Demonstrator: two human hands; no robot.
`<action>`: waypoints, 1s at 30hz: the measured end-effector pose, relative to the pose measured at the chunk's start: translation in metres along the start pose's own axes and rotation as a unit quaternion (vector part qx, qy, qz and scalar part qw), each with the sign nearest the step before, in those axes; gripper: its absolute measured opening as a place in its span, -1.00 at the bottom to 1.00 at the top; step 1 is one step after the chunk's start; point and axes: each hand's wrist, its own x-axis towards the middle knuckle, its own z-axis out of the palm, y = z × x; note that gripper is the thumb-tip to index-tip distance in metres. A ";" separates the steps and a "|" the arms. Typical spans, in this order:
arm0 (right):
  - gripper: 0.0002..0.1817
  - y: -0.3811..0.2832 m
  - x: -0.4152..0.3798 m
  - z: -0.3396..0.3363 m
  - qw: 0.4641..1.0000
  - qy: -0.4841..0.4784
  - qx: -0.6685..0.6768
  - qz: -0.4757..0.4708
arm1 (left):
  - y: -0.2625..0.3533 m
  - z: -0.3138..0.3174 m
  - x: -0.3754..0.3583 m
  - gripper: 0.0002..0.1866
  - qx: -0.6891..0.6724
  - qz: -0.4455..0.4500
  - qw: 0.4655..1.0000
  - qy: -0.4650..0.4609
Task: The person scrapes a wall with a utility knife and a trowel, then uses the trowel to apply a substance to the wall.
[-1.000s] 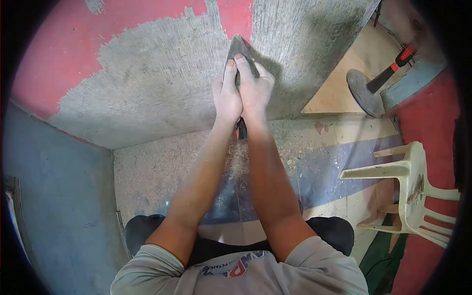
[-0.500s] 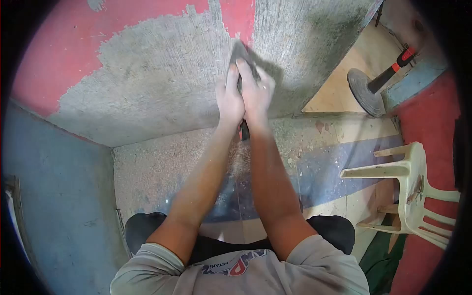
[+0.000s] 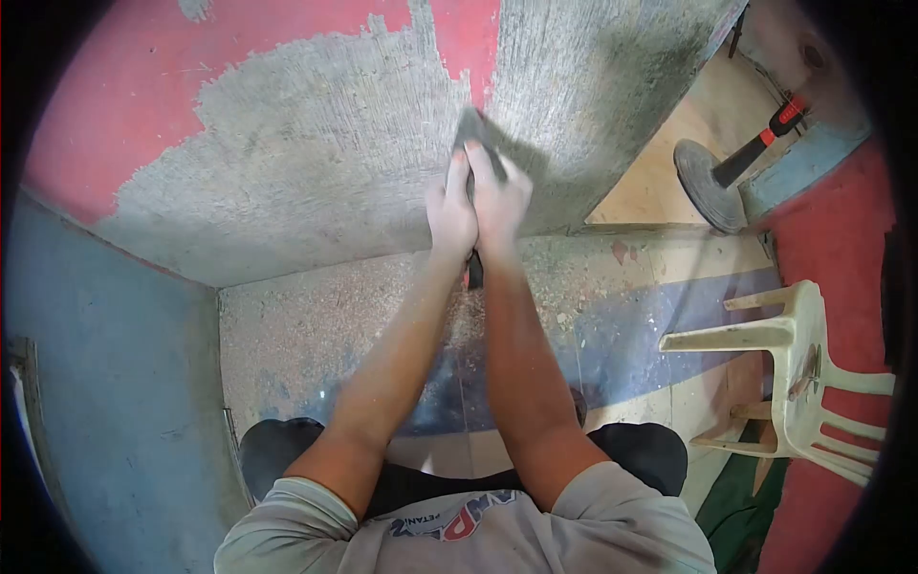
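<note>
Both hands, coated in pale dust, are wrapped together around a scraper (image 3: 470,122) at the middle of the view. My left hand (image 3: 453,206) and my right hand (image 3: 499,201) press side by side, fingers stretched along its grey blade. The black and red handle end sticks out below my wrists. The blade tip meets the wall (image 3: 325,153) just under a narrow strip of red paint (image 3: 468,43). Around it the wall is bare grey with vertical scratches. My hands cover most of the tool.
Paint flakes and dust litter the tiled floor (image 3: 306,325). A cream plastic chair (image 3: 798,354) lies on the right. Beyond the wall's right edge stands a round dark base (image 3: 708,187) with a black and red pole. A blue wall (image 3: 124,354) is on the left.
My hands and the scraper have slid down the wall. The lower end of the red strip is narrower, with more bare grey beside it.
</note>
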 end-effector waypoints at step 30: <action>-0.63 0.047 -0.014 -0.013 0.998 0.007 0.032 0.059 | -0.043 -0.011 -0.014 -0.52 -0.021 -0.031 0.999 -0.005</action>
